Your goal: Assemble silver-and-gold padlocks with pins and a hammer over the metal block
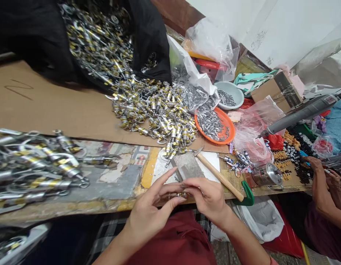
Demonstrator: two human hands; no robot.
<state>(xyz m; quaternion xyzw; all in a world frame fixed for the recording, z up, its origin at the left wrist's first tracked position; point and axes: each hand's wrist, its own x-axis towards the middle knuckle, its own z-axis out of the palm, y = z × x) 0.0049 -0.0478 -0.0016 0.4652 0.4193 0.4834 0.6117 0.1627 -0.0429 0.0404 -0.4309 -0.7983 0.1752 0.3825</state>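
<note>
Close to the table's front edge, my left hand [152,211] and my right hand [211,200] meet around a small metal keychain clip [177,194]. My left thumb and fingers pinch it from one side, and my right fingertips grip its other end. Much of it is hidden by the fingers. Just beyond them lies a grey metal block [188,166] on a white sheet. A hammer [218,176] with a wooden handle rests to the right of the block. Behind, a heap of silver-and-yellow keychain clips [156,106] spreads over cardboard.
An orange dish [228,127] and a pale bowl [236,94] contain small metal parts. An electric screwdriver [300,116] hangs at right, above a metal mug [267,175]. More clips [40,165] lie at left. A co-worker's hands [315,165] work at far right.
</note>
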